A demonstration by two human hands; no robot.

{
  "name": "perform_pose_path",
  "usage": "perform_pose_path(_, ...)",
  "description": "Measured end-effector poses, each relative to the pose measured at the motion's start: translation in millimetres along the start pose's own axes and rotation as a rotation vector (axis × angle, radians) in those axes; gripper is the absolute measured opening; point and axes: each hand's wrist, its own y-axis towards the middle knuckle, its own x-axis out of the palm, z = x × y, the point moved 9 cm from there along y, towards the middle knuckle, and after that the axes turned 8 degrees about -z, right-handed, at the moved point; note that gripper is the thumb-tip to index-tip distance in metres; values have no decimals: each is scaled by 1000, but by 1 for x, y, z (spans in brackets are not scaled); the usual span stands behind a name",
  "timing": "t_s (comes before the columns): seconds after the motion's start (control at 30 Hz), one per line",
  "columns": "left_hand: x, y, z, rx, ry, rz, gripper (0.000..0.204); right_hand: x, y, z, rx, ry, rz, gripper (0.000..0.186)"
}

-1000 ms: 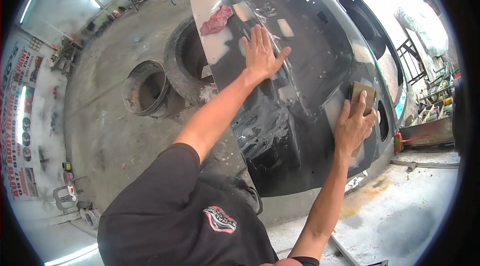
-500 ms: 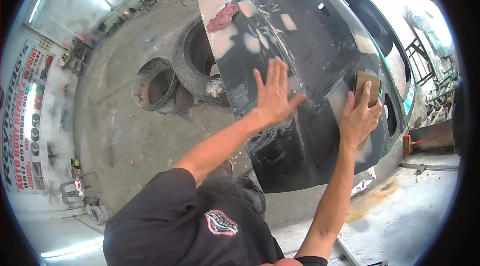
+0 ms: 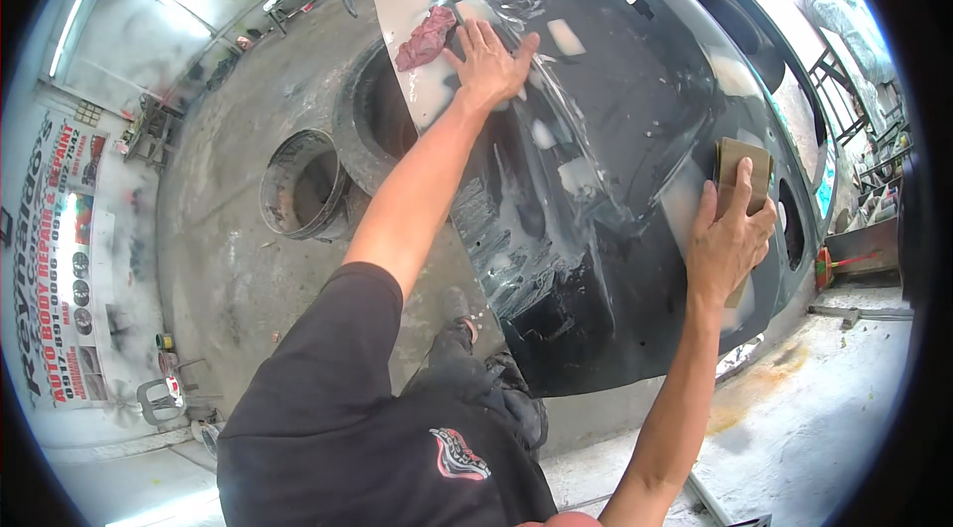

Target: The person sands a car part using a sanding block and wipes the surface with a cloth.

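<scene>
A dark grey car body panel (image 3: pixel 635 299) with pale patches of filler lies before me, wet and streaked near its left side. My left hand (image 3: pixel 489 70) rests palm down on its far left part, fingers spread, holding nothing. Right beside those fingers lies a crumpled dull-red cloth (image 3: pixel 425 43). On the right part of the panel, my right hand (image 3: pixel 730 241) grips a brown sanding block (image 3: pixel 732 152), fingers stretched along its top. The block's underside is hidden against the surface.
Left of the panel, a bucket (image 3: pixel 273 199) and a tyre (image 3: pixel 359 120) stand on the concrete floor (image 3: pixel 213 259). A printed banner (image 3: pixel 60 259) hangs on the left wall. Small items sit on a rack (image 3: pixel 869 219) at the right.
My left hand has moved farther away across the panel, up beside the red cloth. The streaked wet area it covered now shows. My right hand keeps its hold on the block.
</scene>
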Motion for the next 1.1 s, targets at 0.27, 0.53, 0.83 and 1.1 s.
perform_pose_path(0.27,21,-83,28,44,36,-10,122,2,-3,5,14,0,-2,60)
perform_pose_path(0.53,40,-149,51,84,33,-45,121,6,-4,4,15,-17,-3,60)
perform_pose_path(0.83,56,-220,81,220,58,-58,118,4,1,7,-11,12,9,61)
perform_pose_path(1.1,28,-124,28,126,66,-50,119,-2,-3,6,-44,25,42,63)
